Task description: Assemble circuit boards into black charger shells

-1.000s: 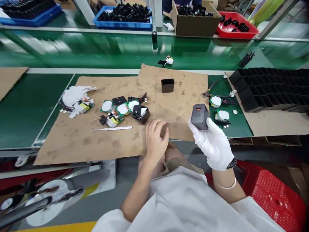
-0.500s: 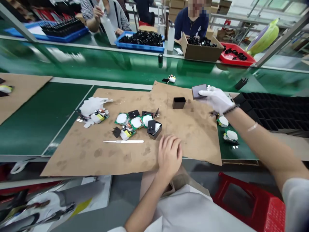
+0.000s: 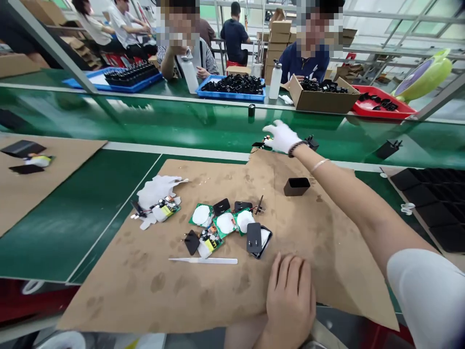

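Observation:
My right hand [image 3: 284, 137], in a white glove, reaches over the far edge of the cardboard with its fingers apart. Beneath its fingertips lies a small circuit board with a black plate [image 3: 258, 144]; whether they touch is unclear. My bare left hand [image 3: 290, 291] lies empty, fingers lightly bent, on the near edge of the cardboard sheet [image 3: 152, 276]. Just beyond it a black charger case [image 3: 267, 242] holds a white part, with a black plug cover [image 3: 254, 237] leaning on it. Farther off stands an open black case [image 3: 297, 187].
Circuit boards with white discs [image 3: 225, 223] and a white pointed tool [image 3: 203, 261] lie on the cardboard. A crumpled white glove [image 3: 156, 191] is at left. Stacked black cases [image 3: 432, 203] stand at right. Black pieces [image 3: 388, 149] sit on the green belt [image 3: 163, 126]; two people sit beyond.
My right hand has let go of the flat dark piece and moved left to the small board. A black piece now shows beyond my wrist. The view has shifted; my left hand stays at the edge.

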A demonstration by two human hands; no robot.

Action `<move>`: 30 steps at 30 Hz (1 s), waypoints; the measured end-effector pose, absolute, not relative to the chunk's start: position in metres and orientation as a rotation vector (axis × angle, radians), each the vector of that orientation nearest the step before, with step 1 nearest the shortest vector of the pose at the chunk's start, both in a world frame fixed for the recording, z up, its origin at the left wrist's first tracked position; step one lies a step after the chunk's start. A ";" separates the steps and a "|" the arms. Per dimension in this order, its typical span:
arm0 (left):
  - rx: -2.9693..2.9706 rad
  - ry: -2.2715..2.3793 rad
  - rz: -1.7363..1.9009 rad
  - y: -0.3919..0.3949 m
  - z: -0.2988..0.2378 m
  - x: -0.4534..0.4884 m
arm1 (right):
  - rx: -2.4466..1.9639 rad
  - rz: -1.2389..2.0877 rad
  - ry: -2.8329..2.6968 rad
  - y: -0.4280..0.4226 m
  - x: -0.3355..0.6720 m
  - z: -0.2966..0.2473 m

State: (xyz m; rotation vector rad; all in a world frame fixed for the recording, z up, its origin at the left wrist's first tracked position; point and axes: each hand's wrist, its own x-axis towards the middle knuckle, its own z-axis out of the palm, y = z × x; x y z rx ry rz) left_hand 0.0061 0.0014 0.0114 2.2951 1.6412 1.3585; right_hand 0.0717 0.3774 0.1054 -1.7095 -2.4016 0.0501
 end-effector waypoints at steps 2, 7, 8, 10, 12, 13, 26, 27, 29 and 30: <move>2.288 1.635 1.356 0.001 0.011 0.006 | -1.697 0.211 -2.524 0.392 0.051 0.099; 2.293 1.616 1.366 0.001 0.010 0.003 | -1.656 0.340 -2.594 0.391 0.050 0.117; 2.301 1.612 1.363 0.001 0.010 0.003 | -1.651 0.345 -2.599 0.383 0.060 0.126; 2.311 1.613 1.350 0.001 0.011 0.002 | -1.673 0.329 -2.606 0.359 0.086 0.145; 2.286 1.607 1.293 0.001 0.014 0.000 | -1.790 0.258 -2.604 0.327 0.116 0.158; 2.257 1.594 1.250 0.002 0.017 -0.001 | -1.905 0.197 -2.593 0.308 0.131 0.160; 2.463 1.783 0.672 0.113 0.096 0.036 | -1.972 0.105 -2.461 0.157 0.233 0.116; 2.404 1.847 0.611 0.124 0.097 0.039 | -1.925 0.117 -2.464 0.158 0.238 0.114; 2.346 1.913 0.571 0.143 0.094 0.041 | -1.844 0.129 -2.460 0.161 0.247 0.109; 2.324 1.939 0.561 0.150 0.093 0.041 | -1.801 0.137 -2.466 0.163 0.250 0.106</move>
